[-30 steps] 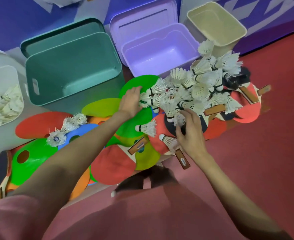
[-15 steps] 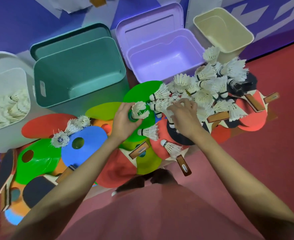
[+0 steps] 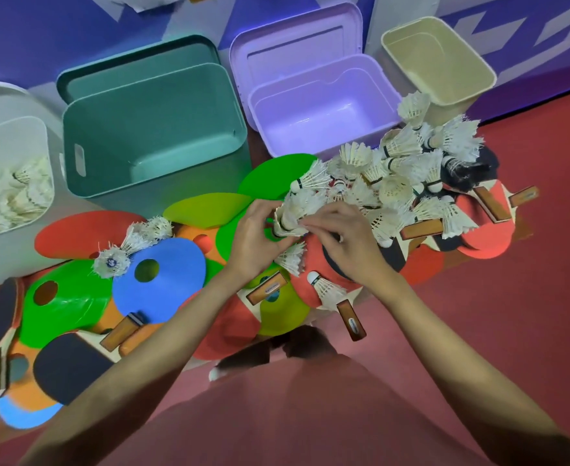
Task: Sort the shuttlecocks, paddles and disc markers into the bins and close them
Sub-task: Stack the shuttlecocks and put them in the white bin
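My left hand [image 3: 255, 242] grips a small bunch of white shuttlecocks [image 3: 290, 213] over the green disc markers. My right hand [image 3: 347, 243] touches the same bunch from the right with curled fingers. A heap of loose shuttlecocks [image 3: 398, 176] lies on red and black paddles [image 3: 478, 240] at the right. Two worn shuttlecocks [image 3: 132, 245] lie on the disc markers [image 3: 162, 280] at the left. More paddles [image 3: 72, 368] lie at the lower left. A white bin [image 3: 46, 136] at the far left holds several shuttlecocks.
Three open bins stand along the purple wall: teal [image 3: 152, 136], lilac [image 3: 320, 105] and beige [image 3: 441, 62]; the teal and lilac lids lean behind them. Red floor [image 3: 512, 331] spreads to the right. My knee in pink cloth fills the bottom of the view.
My right hand moved left from the heap to meet my left hand. The bunch in my left hand has grown. The camera has tilted a little.
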The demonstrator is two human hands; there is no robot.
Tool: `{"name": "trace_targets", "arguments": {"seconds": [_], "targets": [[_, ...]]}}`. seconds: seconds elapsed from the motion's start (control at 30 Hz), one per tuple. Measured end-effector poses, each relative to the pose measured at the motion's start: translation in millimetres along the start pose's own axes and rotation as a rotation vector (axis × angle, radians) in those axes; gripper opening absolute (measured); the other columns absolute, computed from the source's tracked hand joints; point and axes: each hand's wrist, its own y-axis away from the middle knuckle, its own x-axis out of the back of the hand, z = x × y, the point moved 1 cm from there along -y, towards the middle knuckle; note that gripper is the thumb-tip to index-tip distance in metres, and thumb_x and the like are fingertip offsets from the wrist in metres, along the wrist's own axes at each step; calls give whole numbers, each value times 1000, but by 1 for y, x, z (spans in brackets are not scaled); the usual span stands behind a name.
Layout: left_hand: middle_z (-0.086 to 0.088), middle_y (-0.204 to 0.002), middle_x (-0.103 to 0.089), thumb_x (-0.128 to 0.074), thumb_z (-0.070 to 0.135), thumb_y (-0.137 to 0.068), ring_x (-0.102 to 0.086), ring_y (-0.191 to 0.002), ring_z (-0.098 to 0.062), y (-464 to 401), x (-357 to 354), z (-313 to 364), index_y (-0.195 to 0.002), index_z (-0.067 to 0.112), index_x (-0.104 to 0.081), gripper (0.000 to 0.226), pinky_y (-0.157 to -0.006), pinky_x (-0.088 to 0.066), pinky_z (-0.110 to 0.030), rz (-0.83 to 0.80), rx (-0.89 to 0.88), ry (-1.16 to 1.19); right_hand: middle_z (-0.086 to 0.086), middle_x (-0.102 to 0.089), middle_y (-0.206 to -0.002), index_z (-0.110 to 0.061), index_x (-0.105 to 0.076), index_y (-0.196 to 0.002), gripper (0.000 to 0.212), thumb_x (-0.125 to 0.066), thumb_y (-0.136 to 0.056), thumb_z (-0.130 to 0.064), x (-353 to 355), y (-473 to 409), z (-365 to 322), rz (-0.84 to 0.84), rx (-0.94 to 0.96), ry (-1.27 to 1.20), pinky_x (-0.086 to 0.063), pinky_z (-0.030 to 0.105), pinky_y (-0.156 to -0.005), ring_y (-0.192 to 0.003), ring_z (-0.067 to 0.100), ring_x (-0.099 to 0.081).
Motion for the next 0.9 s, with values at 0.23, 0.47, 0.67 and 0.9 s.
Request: {"name": "trace_targets", "arguments": {"seconds": [0.23, 0.47, 0.67, 0.9], "targets": [[1, -100, -54, -86, 19, -66, -58, -94, -18, 2, 2, -5, -112, 7, -64, 52, -79, -56, -42, 16, 30, -24, 4, -64, -114, -7, -66, -114, 26, -64, -90, -16, 16, 10, 4, 90, 44, 57, -38, 27, -99, -111, 20, -54], [4, -100, -54, -86, 14, -66, -56, -94, -14, 4, 5, 0, -112, 8, -64, 51, -81, -55, -39, 29, 34, -14, 11, -62, -114, -8, -63, -115, 36, -55, -80, -3, 58, 20, 66, 200, -283, 430, -33, 32, -93, -106, 34, -48], [5, -101, -54, -86, 16, -67, -57, -95, -13, 5, 5, 4, -113, 9, -64, 51, -84, -54, -39, 13, 21, -21, 3, -69, -88, -13, -73, -86, 7, -67, -86, -16, 67, 11, 82, 62, -205, 594, -40, 43, -77, -89, 33, -49], [3, -101, -54, -85, 17, -68, -58, -96, -17, 8, 5, 1, -114, 9, -64, 50, -85, -53, -43, 1, 33, -52, 5, -61, -87, -6, -61, -93, 13, -51, -94, -14, 81, -12, 40, 346, -162, 214, -40, 25, -71, -74, 12, -51]]}}
